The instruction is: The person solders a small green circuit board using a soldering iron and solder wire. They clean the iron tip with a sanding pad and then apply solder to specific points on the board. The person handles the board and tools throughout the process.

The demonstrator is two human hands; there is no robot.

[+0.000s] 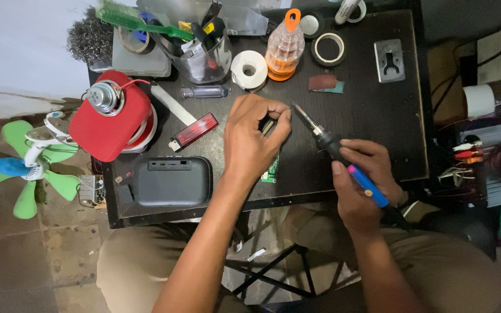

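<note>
Nearest the camera, the right hand [362, 174] gripped a black-and-blue soldering iron [343, 159], its long axis pointing toward eleven o'clock at the left hand [250, 142], whose fingers [279, 119] pinched a small part above the green circuit board [272, 171] on the dark tabletop [378, 116].

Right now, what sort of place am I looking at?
Probably a small home electronics repair bench: the right hand holds a soldering iron, the left hand pinches something small over a green circuit board, tape rolls nearby.
</note>
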